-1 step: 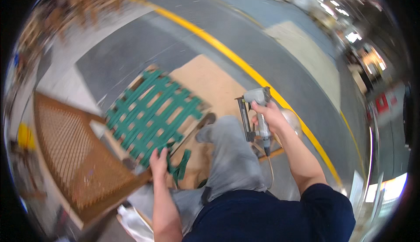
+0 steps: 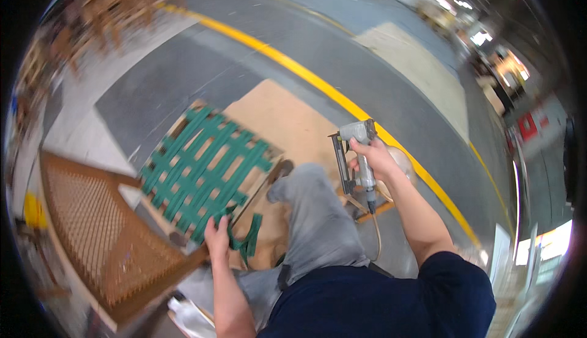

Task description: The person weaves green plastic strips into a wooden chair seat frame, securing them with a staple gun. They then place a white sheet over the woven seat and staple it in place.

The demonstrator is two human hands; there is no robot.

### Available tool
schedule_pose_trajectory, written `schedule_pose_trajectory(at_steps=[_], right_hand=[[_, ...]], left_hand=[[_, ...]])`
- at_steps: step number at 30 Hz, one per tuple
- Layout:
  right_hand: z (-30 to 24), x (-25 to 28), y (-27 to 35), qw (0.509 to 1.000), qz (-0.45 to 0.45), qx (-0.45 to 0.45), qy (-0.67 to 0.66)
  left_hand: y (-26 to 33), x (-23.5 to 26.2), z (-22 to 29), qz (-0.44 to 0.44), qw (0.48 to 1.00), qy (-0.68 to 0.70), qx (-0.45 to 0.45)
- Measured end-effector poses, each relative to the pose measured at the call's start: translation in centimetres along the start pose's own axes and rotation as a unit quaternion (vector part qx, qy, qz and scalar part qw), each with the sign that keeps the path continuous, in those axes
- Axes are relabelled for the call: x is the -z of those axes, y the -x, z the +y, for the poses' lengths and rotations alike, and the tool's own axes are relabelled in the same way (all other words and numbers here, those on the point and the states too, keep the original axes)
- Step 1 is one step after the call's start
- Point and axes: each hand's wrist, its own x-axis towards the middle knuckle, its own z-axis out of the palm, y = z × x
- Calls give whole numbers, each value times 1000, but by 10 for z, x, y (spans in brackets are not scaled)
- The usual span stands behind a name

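A dark grey floor (image 2: pixel 183 63) spreads out ahead of me, crossed from far left to near right by a yellow line (image 2: pixel 293 64). Wooden furniture (image 2: pixel 116 8) is stacked at the far left, blurred. A flat brown sheet (image 2: pixel 293 124) covers part of the floor beyond my knee.

The wooden frame (image 2: pixel 272 167) with its green webbing (image 2: pixel 208 167) sits left of my right leg, slanting across the scene, its straps woven over and under with square gaps between them. I cannot tell what carries its weight.

My left grip (image 2: pixel 217 237) is at the near corner of this frame, thumb and fingers pinching a green strap (image 2: pixel 252 234), whose loose part hangs in a bent loop just to the right. My right grip (image 2: pixel 376 157) is clenched around the handle of a grey staple gun (image 2: pixel 358 131), held up to the right of my leg and well apart from the webbing. A thin hose (image 2: pixel 378 234) runs down from the handle toward me. A pale round thing shows behind my right wrist.

On the left, a brown lattice panel (image 2: pixel 98 216) leans near the frame, with something yellow (image 2: pixel 35 211) past its left edge.
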Motion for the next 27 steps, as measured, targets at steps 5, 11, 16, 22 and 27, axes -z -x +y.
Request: schedule_pose_trajectory(at_steps=[5,11,16,22,27], right_hand=[[74,129,-25,976,164,-75,-121],[139,193,-66,934,189,-107,-283],[164,203,-103,921,145,-120,-341],[171,232,-101,936,286,-202,26],[151,246,-79,887,233,-217,335]], left_hand=[[15,-2,5,-26,979,-201,-28],[26,-20,8,21,984,-174,-8],[31,-21,18,34,995,-90,34],[37,-28,15,42,994,-58,82],[48,-22,29,51,990,-13,133]])
